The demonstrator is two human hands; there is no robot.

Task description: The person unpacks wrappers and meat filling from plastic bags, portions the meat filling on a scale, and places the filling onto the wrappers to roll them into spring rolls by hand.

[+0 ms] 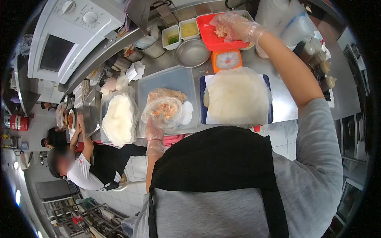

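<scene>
My right hand [236, 28], in a clear plastic glove, is over the red tray [205, 28] on the orange scale [227, 60]. Its fingers curl around a clump of shredded filling [220, 31]. My left hand [152, 131], gloved too, touches the near-left edge of a clear plastic bag [166, 112] with orange and white filling inside; its fingertips are partly hidden by the plastic. That bag rests on a translucent lid [190, 85], beside a white oval piece [187, 113]. Right of the lid, a stack of pale round sheets [237, 95] covers most of a blue-edged board [203, 115].
A metal bowl [192, 53] and white containers [171, 37] stand behind the lid. White material in plastic [119, 119] lies to the left. Bottles [327, 83] stand at the right. A co-worker [85, 166] stands at the far left, beside a microwave [75, 35].
</scene>
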